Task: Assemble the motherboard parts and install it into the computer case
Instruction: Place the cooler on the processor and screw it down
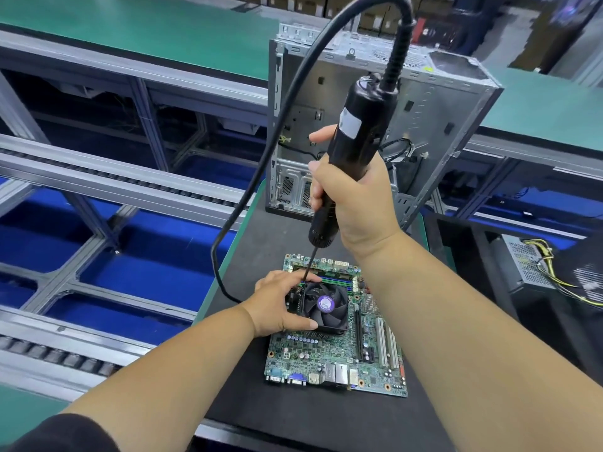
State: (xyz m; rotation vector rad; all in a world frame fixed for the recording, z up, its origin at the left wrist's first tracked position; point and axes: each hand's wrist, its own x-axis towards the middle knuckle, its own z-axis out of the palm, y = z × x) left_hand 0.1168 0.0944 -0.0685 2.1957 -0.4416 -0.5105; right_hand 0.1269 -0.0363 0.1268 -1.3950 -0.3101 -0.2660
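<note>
Motherboard (339, 350): stiff, fragile; I'd lift by edges. My left hand (277, 301) steadies cooler fan (326, 305); right hand (355, 197), twelve o'clock, grips screwdriver (352, 138).

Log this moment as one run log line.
step: fastening cooler fan on motherboard | left hand: steadying fan | right hand: gripping electric screwdriver

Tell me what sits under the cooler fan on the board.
The cooler fan sits on the green motherboard, steadied by the left hand. A finned edge shows beneath it at the front; whatever lies directly underneath is covered.
</note>
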